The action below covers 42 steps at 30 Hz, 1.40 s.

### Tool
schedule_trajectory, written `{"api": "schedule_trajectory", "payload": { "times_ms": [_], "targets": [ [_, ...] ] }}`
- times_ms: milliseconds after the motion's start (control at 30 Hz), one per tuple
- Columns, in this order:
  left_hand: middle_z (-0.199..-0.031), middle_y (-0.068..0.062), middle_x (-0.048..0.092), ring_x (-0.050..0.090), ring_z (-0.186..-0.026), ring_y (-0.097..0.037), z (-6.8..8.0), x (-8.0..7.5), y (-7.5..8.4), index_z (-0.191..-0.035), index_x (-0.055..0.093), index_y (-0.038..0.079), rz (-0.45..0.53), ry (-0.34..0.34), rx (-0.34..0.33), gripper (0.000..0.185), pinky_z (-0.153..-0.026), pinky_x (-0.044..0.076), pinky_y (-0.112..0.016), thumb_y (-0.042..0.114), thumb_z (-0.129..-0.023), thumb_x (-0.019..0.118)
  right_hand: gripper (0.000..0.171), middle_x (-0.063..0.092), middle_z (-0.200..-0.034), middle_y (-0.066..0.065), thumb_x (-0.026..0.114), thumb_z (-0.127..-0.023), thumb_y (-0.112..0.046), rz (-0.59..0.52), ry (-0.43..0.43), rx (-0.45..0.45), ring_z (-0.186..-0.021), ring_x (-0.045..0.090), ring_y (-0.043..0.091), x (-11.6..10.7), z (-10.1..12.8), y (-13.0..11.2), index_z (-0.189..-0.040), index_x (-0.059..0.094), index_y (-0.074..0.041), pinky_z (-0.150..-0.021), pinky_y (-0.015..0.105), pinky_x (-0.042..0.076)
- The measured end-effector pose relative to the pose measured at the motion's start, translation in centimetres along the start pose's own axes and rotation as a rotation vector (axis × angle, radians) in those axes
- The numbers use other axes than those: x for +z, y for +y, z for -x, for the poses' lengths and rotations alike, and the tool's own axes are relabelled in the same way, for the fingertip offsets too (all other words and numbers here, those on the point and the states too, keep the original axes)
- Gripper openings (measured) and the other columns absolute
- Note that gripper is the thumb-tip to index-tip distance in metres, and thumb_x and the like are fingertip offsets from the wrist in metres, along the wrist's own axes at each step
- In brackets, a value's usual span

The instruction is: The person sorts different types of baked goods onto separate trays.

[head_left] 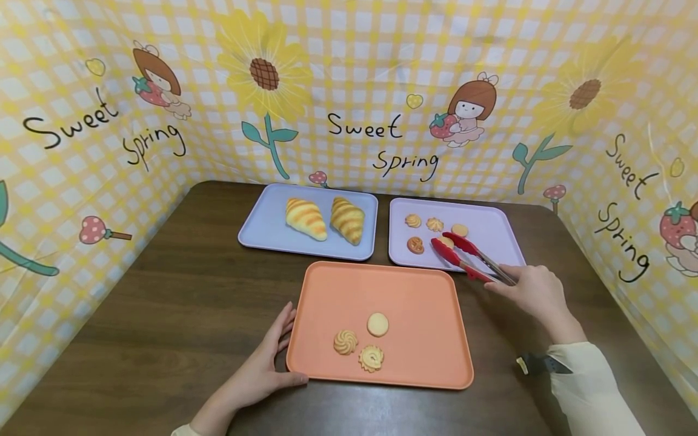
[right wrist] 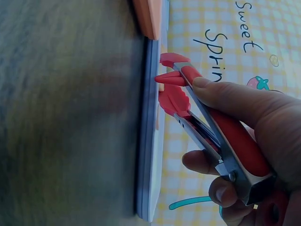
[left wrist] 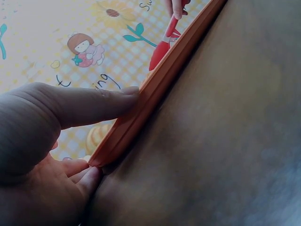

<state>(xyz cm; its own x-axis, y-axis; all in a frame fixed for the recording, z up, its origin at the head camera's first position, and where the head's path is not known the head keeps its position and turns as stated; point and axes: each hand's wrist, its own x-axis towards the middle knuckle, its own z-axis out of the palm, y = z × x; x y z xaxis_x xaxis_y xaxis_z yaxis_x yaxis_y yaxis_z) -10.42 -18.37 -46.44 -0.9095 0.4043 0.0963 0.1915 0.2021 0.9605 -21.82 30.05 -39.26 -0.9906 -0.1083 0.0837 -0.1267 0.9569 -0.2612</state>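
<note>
My left hand (head_left: pixel 275 354) lies flat against the near left corner of an orange tray (head_left: pixel 403 284), with straight fingers (left wrist: pixel 101 101) on its rim (left wrist: pixel 160 89). Three cookies (head_left: pixel 366 343) sit on that tray. My right hand (head_left: pixel 526 290) grips red tongs (head_left: pixel 469 257) by the handles. The tong tips stand apart over a lilac tray (head_left: pixel 491 227), on either side of a cookie (head_left: pixel 446 241) among several there. In the right wrist view the tongs (right wrist: pixel 225 136) hover just above the lilac tray's edge (right wrist: pixel 148 141).
A pale blue tray (head_left: pixel 262 227) at the back left holds two croissants (head_left: pixel 326 219). All the trays rest on a brown table (head_left: pixel 163 290), enclosed on three sides by a yellow checked backdrop (head_left: pixel 349 91). A band is on the right wrist (head_left: pixel 537 363).
</note>
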Motion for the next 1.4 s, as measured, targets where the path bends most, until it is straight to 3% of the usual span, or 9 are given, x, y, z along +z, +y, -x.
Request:
{"api": "schedule_trajectory", "payload": {
  "times_ms": [467,700,867,967,1067,1167,1267,1400],
  "targets": [
    [-0.159,-0.03,0.009,0.013,-0.144,-0.048,-0.1,0.0,0.1,-0.158,-0.003,-0.001,-0.003,-0.001,-0.007,0.121,-0.104,0.027,-0.008,0.01,-0.077,0.087,0.075,0.066,-0.079,0.027,0.08,-0.079,-0.05,0.019,0.049,0.019,-0.067,0.055,0.034,0.4,0.5,0.2,-0.13,0.062,0.001,-0.054,0.038,0.039],
    [-0.159,-0.03,0.009,0.013,-0.144,-0.048,-0.1,0.0,-0.1,-0.158,-0.003,-0.001,-0.007,-0.001,-0.005,0.121,-0.104,0.026,-0.008,0.01,-0.077,0.087,0.082,0.062,-0.1,0.04,0.08,-0.078,-0.052,-0.018,0.133,0.062,-0.082,0.058,0.046,0.5,0.9,-0.1,-0.136,0.056,0.002,-0.064,0.048,0.044],
    [-0.159,-0.03,0.009,0.013,-0.144,-0.048,0.0,0.0,-0.1,-0.158,-0.003,0.0,-0.002,-0.005,-0.005,0.121,-0.104,0.026,-0.008,0.011,-0.077,0.086,0.077,0.065,-0.092,0.037,0.089,-0.071,-0.037,-0.083,0.328,-0.05,-0.076,0.061,0.048,0.8,1.3,-0.6,-0.129,0.061,0.006,-0.064,0.051,0.046],
    [-0.159,-0.029,0.009,0.012,-0.144,-0.048,0.0,0.0,-0.1,-0.158,-0.003,0.0,0.002,-0.007,-0.001,0.121,-0.104,0.026,-0.008,0.011,-0.078,0.086,0.076,0.066,-0.101,0.036,0.093,-0.065,-0.026,-0.132,0.411,-0.132,-0.078,0.063,0.047,1.2,1.6,-1.4,-0.125,0.064,0.009,-0.067,0.055,0.049],
    [-0.159,-0.03,0.009,0.012,-0.144,-0.048,0.0,0.0,-0.1,-0.158,-0.004,0.0,0.002,-0.007,0.002,0.121,-0.104,0.026,-0.008,0.012,-0.078,0.086,0.08,0.066,-0.109,0.033,0.095,-0.062,-0.022,-0.152,0.425,-0.192,-0.082,0.064,0.044,1.5,2.0,-2.3,-0.127,0.062,0.01,-0.068,0.055,0.051],
    [-0.159,-0.03,0.009,0.013,-0.144,-0.048,0.0,0.0,-0.1,-0.158,-0.004,0.0,0.0,-0.005,0.005,0.121,-0.104,0.026,-0.008,0.012,-0.078,0.086,0.086,0.067,-0.095,0.025,0.096,-0.061,-0.022,-0.148,0.419,-0.236,-0.074,0.057,0.035,1.9,2.3,-3.1,-0.132,0.059,0.009,-0.06,0.046,0.047],
    [-0.159,-0.03,0.009,0.013,-0.144,-0.048,0.0,0.0,0.0,-0.158,-0.003,0.0,-0.002,-0.004,0.007,0.121,-0.104,0.026,-0.008,0.012,-0.078,0.086,0.089,0.057,-0.08,0.014,0.096,-0.06,-0.021,-0.135,0.432,-0.289,-0.067,0.047,0.024,2.1,2.7,-3.6,-0.135,0.057,0.006,-0.055,0.039,0.041],
    [-0.159,-0.03,0.009,0.013,-0.144,-0.048,0.0,0.0,0.0,-0.158,-0.003,-0.001,-0.001,-0.002,0.011,0.121,-0.104,0.026,-0.008,0.012,-0.078,0.086,0.086,0.055,-0.079,0.01,0.093,-0.06,-0.022,-0.129,0.461,-0.372,-0.065,0.047,0.02,2.4,3.0,-4.2,-0.134,0.057,0.003,-0.053,0.039,0.043]
  ]
}}
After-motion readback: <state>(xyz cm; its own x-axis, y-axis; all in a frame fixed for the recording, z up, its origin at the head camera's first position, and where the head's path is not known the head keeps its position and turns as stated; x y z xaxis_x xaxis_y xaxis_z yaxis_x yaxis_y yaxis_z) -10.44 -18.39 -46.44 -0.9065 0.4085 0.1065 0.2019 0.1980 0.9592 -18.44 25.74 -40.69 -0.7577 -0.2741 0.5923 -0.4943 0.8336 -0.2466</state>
